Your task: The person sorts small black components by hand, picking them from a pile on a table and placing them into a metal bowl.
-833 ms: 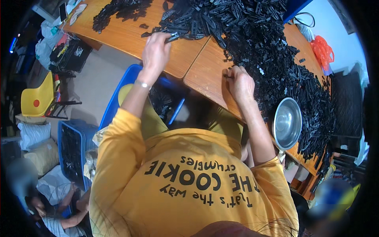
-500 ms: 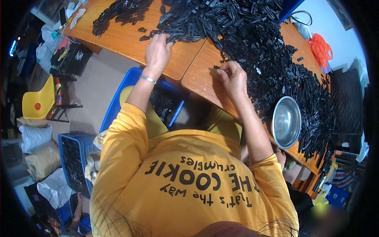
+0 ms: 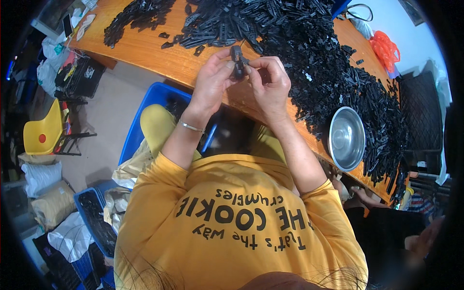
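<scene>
Between my two hands, above the table's near edge, is a narrow black plastic part (image 3: 236, 54). My left hand (image 3: 212, 79) has it pinched between thumb and fingers, its long side pointing away from me. From the right, my right hand (image 3: 270, 82) pinches at the same part with thumb and forefinger; a small dark piece seems to be in that pinch, too small to make out. Just beyond my hands lies a heap of long black plastic parts (image 3: 217, 24), and to the right spreads a heap of smaller black pieces (image 3: 314, 72).
A shiny metal bowl (image 3: 347, 139) stands at the table's right near edge. A blue bin (image 3: 133, 130) sits below the table by my knee. On the table's far right lies a red plastic bag (image 3: 385, 50). A yellow chair (image 3: 44, 128) stands at left; another person is at lower right.
My left hand has come back from the long parts with a black part. My right hand has moved left and up from the table to meet it.
</scene>
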`<move>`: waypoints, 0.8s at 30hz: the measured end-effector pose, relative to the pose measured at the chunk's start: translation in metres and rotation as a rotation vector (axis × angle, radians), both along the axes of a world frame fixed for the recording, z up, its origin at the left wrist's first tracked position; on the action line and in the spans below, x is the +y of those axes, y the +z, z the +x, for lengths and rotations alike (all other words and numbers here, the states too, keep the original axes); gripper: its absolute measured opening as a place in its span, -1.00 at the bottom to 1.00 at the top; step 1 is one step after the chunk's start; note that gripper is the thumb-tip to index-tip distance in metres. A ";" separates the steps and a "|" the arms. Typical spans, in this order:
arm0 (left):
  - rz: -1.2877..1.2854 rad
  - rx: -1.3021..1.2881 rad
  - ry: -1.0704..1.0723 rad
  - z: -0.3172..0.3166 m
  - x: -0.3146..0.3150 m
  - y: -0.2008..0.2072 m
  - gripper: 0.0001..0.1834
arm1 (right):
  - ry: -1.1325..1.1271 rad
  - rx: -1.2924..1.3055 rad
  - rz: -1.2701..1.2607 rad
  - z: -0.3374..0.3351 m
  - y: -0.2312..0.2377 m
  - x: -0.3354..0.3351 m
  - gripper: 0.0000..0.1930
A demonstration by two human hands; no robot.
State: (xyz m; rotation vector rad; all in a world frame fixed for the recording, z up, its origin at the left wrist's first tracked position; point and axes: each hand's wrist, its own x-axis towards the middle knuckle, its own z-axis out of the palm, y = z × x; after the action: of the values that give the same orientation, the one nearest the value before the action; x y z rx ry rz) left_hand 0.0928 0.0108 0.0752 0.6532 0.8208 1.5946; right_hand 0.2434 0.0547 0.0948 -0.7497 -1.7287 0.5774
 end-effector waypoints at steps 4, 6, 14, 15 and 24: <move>0.048 0.048 -0.004 0.001 -0.005 0.001 -0.58 | 0.002 -0.002 0.033 0.001 0.002 -0.003 -0.84; 0.069 0.046 -0.009 0.002 -0.006 0.001 -0.58 | 0.005 -0.043 0.069 0.002 0.004 -0.007 -0.83; 0.059 0.069 0.031 0.004 -0.008 0.000 -0.57 | 0.005 -0.034 0.055 0.003 0.001 -0.008 -0.84; 0.059 0.069 0.032 0.004 -0.009 0.000 -0.57 | 0.006 -0.015 0.035 0.003 0.002 -0.009 -0.84; 0.057 0.133 0.048 0.005 -0.009 -0.007 -0.53 | 0.039 -0.070 -0.049 0.005 -0.006 -0.008 -0.87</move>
State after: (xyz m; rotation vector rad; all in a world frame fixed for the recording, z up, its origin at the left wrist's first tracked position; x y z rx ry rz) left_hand 0.0973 0.0021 0.0682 0.7926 0.8973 1.6356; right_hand 0.2484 0.0471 0.0883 -0.7802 -1.8028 0.6283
